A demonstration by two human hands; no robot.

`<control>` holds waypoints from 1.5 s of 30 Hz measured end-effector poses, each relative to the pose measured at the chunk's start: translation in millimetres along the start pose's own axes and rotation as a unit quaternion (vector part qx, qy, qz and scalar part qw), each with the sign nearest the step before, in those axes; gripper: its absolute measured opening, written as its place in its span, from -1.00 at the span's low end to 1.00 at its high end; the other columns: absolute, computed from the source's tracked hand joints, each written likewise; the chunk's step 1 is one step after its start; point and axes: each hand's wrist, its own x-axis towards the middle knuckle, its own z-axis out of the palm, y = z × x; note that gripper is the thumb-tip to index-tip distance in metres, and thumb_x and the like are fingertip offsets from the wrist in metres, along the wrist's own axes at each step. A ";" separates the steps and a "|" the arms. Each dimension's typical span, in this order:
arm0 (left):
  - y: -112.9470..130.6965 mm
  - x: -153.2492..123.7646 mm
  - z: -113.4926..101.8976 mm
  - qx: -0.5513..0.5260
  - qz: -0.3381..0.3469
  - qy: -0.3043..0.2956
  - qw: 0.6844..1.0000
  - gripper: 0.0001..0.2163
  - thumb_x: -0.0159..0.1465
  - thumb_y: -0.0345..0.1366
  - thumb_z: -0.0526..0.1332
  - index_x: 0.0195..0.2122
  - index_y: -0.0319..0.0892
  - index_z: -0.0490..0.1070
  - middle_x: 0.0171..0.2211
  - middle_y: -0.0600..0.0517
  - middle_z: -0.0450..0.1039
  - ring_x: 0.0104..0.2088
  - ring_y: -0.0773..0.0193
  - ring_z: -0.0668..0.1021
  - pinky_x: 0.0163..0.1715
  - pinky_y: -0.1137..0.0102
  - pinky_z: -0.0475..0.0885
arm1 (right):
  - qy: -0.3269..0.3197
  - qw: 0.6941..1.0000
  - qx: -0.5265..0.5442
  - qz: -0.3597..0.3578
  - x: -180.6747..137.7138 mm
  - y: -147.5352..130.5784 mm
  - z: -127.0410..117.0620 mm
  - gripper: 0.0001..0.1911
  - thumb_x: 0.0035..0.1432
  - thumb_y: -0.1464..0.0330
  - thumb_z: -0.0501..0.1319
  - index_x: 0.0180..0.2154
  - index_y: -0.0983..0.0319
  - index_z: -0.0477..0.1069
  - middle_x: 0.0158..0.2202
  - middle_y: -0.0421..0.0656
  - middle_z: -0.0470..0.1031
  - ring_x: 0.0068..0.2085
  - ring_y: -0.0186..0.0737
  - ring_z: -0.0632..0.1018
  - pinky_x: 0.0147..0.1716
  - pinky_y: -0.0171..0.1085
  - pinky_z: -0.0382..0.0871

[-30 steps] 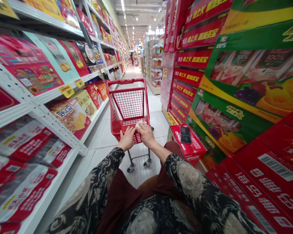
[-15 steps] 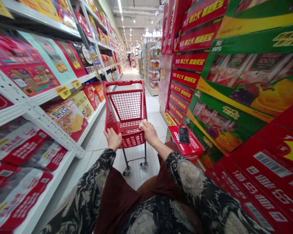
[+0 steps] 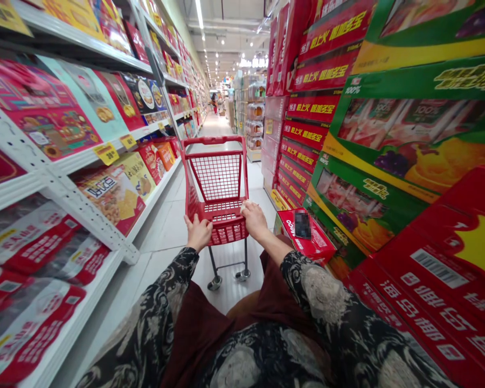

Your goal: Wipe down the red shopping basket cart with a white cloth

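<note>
A red plastic shopping cart (image 3: 215, 178) with a grid-sided basket stands upright in front of my knees. My left hand (image 3: 199, 233) grips the near left corner of the basket, its thumb and fingertips on the rim. At the near right corner, my right hand (image 3: 255, 220) is curled over the rim. Something small and white (image 3: 246, 204) shows at its fingers, perhaps a crumpled tissue; what it is I cannot make out. The basket's visible floor is bare red slats.
White shelves (image 3: 87, 237) of packaged snacks line the left. Stacked red drink cartons (image 3: 307, 132) and green juice boxes (image 3: 388, 126) rise close on the right. A red box (image 3: 313, 242) with a dark blurred item on top sits by my right knee. The tiled aisle (image 3: 218, 125) runs ahead.
The cart and both my hands have shifted slightly to the right in view. My left fingers have drawn in closer on the rim.
</note>
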 end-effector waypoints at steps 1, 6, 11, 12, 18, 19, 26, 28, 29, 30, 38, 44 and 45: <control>0.5 0.6 1.6 -0.003 0.002 0.003 1.000 -0.67 0.25 -0.41 -0.05 -0.28 -0.16 0.53 -0.18 -0.11 0.53 0.19 -0.25 0.25 0.14 -0.32 -0.18 | 0.005 1.000 0.004 0.013 -0.6 -3.6 2.1 -0.68 0.28 0.50 -0.02 -0.09 0.32 0.46 0.14 0.07 0.32 0.19 -0.08 0.27 0.20 -0.05 0.08; 1.6 3.6 10.7 -0.033 0.017 0.021 0.999 -0.68 0.26 -0.38 -0.05 -0.28 -0.15 0.53 -0.12 -0.11 0.52 0.21 -0.23 0.23 0.15 -0.33 -0.19 | 0.021 0.998 0.051 0.000 -2.2 -37.4 23.8 -0.67 0.30 0.48 -0.03 0.01 0.24 0.40 0.17 0.02 0.31 0.24 -0.10 0.23 0.20 0.00 0.10; 4.3 4.6 15.5 -0.082 0.019 0.041 0.996 -0.67 0.27 -0.30 -0.06 -0.17 -0.19 0.50 -0.02 -0.11 0.48 0.24 -0.16 0.21 0.20 -0.25 -0.22 | 0.028 0.995 0.070 -0.072 -6.0 -50.6 40.5 -0.68 0.30 0.43 0.00 0.02 0.21 0.38 0.21 -0.03 0.27 0.28 -0.06 0.18 0.19 0.02 0.12; 4.9 5.0 15.4 -0.092 0.017 0.040 0.995 -0.67 0.27 -0.29 -0.05 -0.16 -0.19 0.49 -0.03 -0.11 0.49 0.24 -0.15 0.21 0.21 -0.25 -0.22 | 0.031 0.994 0.065 -0.084 -6.8 -45.5 40.0 -0.69 0.30 0.43 0.01 0.01 0.22 0.39 0.21 -0.03 0.28 0.28 -0.06 0.17 0.21 0.01 0.10; 9.7 9.5 9.7 -0.113 -0.033 0.005 0.993 -0.68 0.23 -0.26 -0.03 -0.14 -0.21 0.45 0.02 -0.14 0.45 0.26 -0.07 0.18 0.25 -0.17 -0.28 | 0.079 0.996 0.045 -0.023 -10.2 3.6 25.5 -0.68 0.25 0.51 0.04 -0.02 0.25 0.42 0.21 0.01 0.28 0.30 -0.08 0.14 0.24 0.00 0.04; 10.5 10.1 8.6 -0.109 -0.043 -0.002 0.993 -0.67 0.23 -0.25 -0.03 -0.12 -0.23 0.44 0.03 -0.16 0.43 0.27 -0.05 0.17 0.25 -0.15 -0.29 | 0.085 0.995 0.047 -0.017 -11.1 6.5 25.4 -0.67 0.25 0.52 0.04 -0.01 0.24 0.42 0.21 0.02 0.28 0.30 -0.10 0.14 0.24 0.00 0.05; 9.6 9.3 3.3 -0.117 -0.052 -0.025 0.991 -0.66 0.20 -0.26 -0.02 -0.11 -0.25 0.42 0.03 -0.18 0.44 0.28 -0.05 0.14 0.25 -0.14 -0.36 | 0.050 0.994 0.079 -0.047 -13.2 -31.7 43.7 -0.62 0.26 0.50 0.02 0.08 0.19 0.35 0.25 -0.03 0.22 0.30 -0.13 0.15 0.23 -0.04 0.10; 7.5 8.6 3.9 -0.123 -0.047 -0.022 0.991 -0.66 0.18 -0.27 -0.01 -0.10 -0.23 0.42 0.02 -0.17 0.45 0.28 -0.05 0.15 0.25 -0.15 -0.36 | 0.034 0.994 0.079 -0.068 -11.1 -39.1 44.2 -0.63 0.27 0.48 0.02 0.08 0.18 0.35 0.25 -0.06 0.22 0.30 -0.16 0.14 0.23 -0.07 0.09; 6.5 8.5 4.6 -0.124 -0.046 -0.021 0.991 -0.67 0.17 -0.28 0.00 -0.10 -0.23 0.42 0.02 -0.17 0.44 0.28 -0.06 0.15 0.25 -0.15 -0.35 | 0.029 0.993 0.076 -0.082 -9.9 -39.1 42.9 -0.64 0.28 0.47 0.02 0.07 0.18 0.36 0.24 -0.07 0.23 0.30 -0.18 0.14 0.24 -0.08 0.07; 5.6 8.4 5.6 -0.125 -0.047 -0.018 0.991 -0.67 0.16 -0.28 0.02 -0.11 -0.23 0.42 0.04 -0.18 0.43 0.28 -0.06 0.15 0.25 -0.15 -0.35 | 0.026 0.993 0.072 -0.094 -8.7 -36.7 40.6 -0.64 0.28 0.46 0.02 0.06 0.18 0.36 0.23 -0.08 0.25 0.30 -0.19 0.14 0.25 -0.10 0.05; 6.1 9.9 10.6 -0.138 -0.055 -0.001 0.989 -0.70 0.11 -0.32 0.07 -0.13 -0.21 0.41 0.06 -0.20 0.41 0.28 -0.03 0.16 0.25 -0.14 -0.33 | 0.058 0.997 0.046 -0.008 -9.7 1.6 20.7 -0.65 0.27 0.50 0.01 0.04 0.25 0.38 0.23 0.01 0.23 0.30 -0.14 0.14 0.25 -0.04 0.03; 5.1 8.7 6.0 -0.126 -0.050 -0.027 0.990 -0.65 0.08 -0.38 0.06 -0.11 -0.24 0.41 0.06 -0.22 0.40 0.28 -0.02 0.16 0.25 -0.13 -0.38 | 0.040 0.994 0.067 -0.071 -14.6 -26.4 39.5 -0.60 0.26 0.52 0.00 0.10 0.24 0.33 0.22 0.01 0.26 0.29 -0.11 0.17 0.23 -0.04 0.06; 3.9 8.3 5.5 -0.125 -0.048 -0.031 0.991 -0.64 0.08 -0.38 0.05 -0.10 -0.25 0.41 0.05 -0.22 0.41 0.28 -0.02 0.17 0.25 -0.13 -0.38 | 0.038 0.993 0.072 -0.084 -13.6 -29.8 40.5 -0.61 0.26 0.51 0.00 0.09 0.24 0.34 0.21 0.01 0.28 0.28 -0.12 0.19 0.23 -0.06 0.07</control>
